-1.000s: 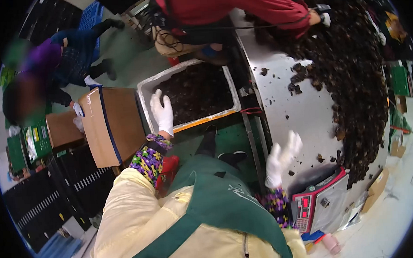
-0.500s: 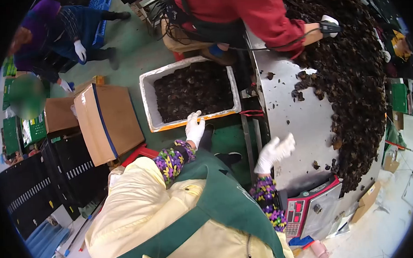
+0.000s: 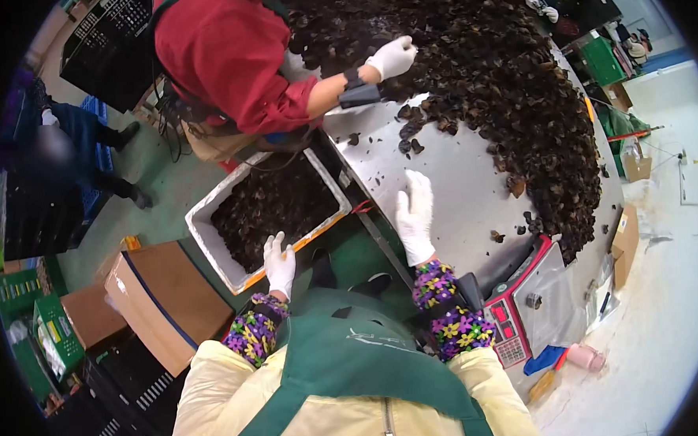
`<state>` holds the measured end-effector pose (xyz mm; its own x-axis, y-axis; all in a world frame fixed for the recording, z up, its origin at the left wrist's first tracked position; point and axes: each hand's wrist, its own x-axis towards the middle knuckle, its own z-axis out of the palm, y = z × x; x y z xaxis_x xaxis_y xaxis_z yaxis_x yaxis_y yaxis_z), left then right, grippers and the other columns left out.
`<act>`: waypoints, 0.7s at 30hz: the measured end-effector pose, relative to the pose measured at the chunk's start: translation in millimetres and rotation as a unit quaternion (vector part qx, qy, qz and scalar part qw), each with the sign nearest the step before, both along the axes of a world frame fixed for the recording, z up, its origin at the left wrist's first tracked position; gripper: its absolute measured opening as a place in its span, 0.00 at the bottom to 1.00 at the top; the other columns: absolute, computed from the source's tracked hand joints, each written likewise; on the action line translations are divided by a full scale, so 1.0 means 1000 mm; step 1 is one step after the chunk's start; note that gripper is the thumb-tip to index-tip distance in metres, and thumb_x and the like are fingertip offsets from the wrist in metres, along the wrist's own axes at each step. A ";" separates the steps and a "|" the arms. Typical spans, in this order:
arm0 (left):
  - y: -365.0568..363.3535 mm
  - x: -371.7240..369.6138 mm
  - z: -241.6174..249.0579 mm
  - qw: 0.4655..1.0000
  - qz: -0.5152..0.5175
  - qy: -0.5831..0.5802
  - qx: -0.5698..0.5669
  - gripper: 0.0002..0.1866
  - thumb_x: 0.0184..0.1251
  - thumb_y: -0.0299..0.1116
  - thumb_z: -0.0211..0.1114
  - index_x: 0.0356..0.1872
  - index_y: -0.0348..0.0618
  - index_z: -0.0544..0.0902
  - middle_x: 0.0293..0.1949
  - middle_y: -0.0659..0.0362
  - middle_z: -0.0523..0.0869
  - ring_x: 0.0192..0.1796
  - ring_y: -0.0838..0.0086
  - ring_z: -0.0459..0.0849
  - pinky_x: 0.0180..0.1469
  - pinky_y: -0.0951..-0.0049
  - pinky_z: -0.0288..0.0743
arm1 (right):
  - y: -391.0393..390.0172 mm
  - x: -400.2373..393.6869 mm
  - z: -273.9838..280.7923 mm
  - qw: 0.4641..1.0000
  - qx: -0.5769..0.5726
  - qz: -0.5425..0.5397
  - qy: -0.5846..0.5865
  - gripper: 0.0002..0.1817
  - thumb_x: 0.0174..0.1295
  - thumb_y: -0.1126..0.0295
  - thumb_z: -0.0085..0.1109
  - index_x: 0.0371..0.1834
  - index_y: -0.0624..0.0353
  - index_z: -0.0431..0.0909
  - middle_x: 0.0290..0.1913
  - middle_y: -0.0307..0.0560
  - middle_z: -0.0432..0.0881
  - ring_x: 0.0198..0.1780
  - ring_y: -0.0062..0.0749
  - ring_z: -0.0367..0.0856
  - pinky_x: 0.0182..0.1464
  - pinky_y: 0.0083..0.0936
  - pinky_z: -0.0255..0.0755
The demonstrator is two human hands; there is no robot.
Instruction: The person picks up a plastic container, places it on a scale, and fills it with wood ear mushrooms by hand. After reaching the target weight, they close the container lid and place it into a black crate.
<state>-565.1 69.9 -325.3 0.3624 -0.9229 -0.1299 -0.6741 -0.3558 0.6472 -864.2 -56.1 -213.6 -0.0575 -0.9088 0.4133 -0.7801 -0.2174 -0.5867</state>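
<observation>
My left hand (image 3: 280, 267), in a white glove, has its fingers apart at the near edge of a white foam box (image 3: 212, 245). Dark, mushroom-like pieces (image 3: 273, 202) fill much of that box. Over the bare near part of the metal table (image 3: 466, 184), my right hand (image 3: 416, 218) is raised, gloved in white, its fingers stretched out and nothing in them. A large dark heap of similar pieces (image 3: 534, 137) covers the table's far and right side.
A co-worker in red (image 3: 226, 59) reaches over the heap with a gloved hand. Another person (image 3: 65, 146) is at the far left. A red scale (image 3: 508, 312) stands at the table's near end. Cardboard boxes (image 3: 167, 294) are at the left.
The view has turned, so the box and table appear farther left. My right hand now points up, away from me. The co-worker's gloved hand has lifted somewhat from the heap.
</observation>
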 end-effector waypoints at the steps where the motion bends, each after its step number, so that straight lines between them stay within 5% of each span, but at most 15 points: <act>1: -0.003 -0.002 0.002 1.000 -0.005 0.006 0.003 0.22 0.67 0.33 0.61 0.63 0.46 0.78 0.65 0.39 0.75 0.68 0.48 0.72 0.71 0.56 0.65 | 0.001 -0.018 -0.001 0.999 0.006 -0.021 0.033 0.27 0.60 0.73 0.59 0.65 0.58 0.71 0.61 0.59 0.73 0.64 0.54 0.70 0.65 0.46 0.63; 7: -0.018 -0.029 0.026 0.998 -0.033 0.041 -0.017 0.21 0.67 0.35 0.63 0.61 0.48 0.80 0.64 0.44 0.76 0.67 0.50 0.74 0.70 0.57 0.67 | 0.055 -0.071 -0.006 0.977 0.130 -0.151 0.071 0.30 0.64 0.67 0.57 0.72 0.51 0.68 0.70 0.55 0.68 0.74 0.50 0.62 0.74 0.58 0.49; 10: -0.037 -0.045 0.045 0.988 -0.052 0.127 -0.069 0.14 0.68 0.32 0.62 0.52 0.43 0.83 0.56 0.49 0.83 0.58 0.57 0.82 0.61 0.64 0.75 | 0.086 -0.079 -0.008 0.963 0.158 -0.200 0.093 0.30 0.65 0.67 0.57 0.73 0.50 0.67 0.72 0.53 0.67 0.75 0.49 0.60 0.75 0.59 0.47; 12: -0.048 -0.060 0.055 0.987 -0.029 0.147 -0.049 0.10 0.72 0.34 0.59 0.47 0.46 0.86 0.35 0.54 0.89 0.39 0.65 0.89 0.46 0.67 0.81 | 0.101 -0.085 -0.015 0.960 0.158 -0.207 0.105 0.31 0.65 0.67 0.57 0.73 0.49 0.66 0.73 0.52 0.66 0.76 0.49 0.58 0.75 0.60 0.46; 15: -0.055 -0.077 0.066 0.988 -0.020 0.156 -0.010 0.11 0.73 0.36 0.58 0.48 0.52 0.86 0.25 0.59 0.87 0.30 0.70 0.88 0.37 0.68 0.80 | 0.116 -0.092 -0.028 0.948 0.176 -0.208 0.164 0.30 0.65 0.65 0.55 0.73 0.49 0.67 0.74 0.52 0.64 0.77 0.51 0.57 0.74 0.61 0.47; 21: -0.047 -0.097 0.045 0.994 -0.043 0.098 -0.001 0.14 0.71 0.47 0.59 0.39 0.52 0.87 0.26 0.56 0.87 0.32 0.63 0.88 0.36 0.62 0.78 | 0.114 -0.091 -0.028 0.946 0.171 -0.201 0.189 0.29 0.67 0.63 0.54 0.72 0.51 0.67 0.73 0.53 0.66 0.76 0.50 0.59 0.73 0.58 0.51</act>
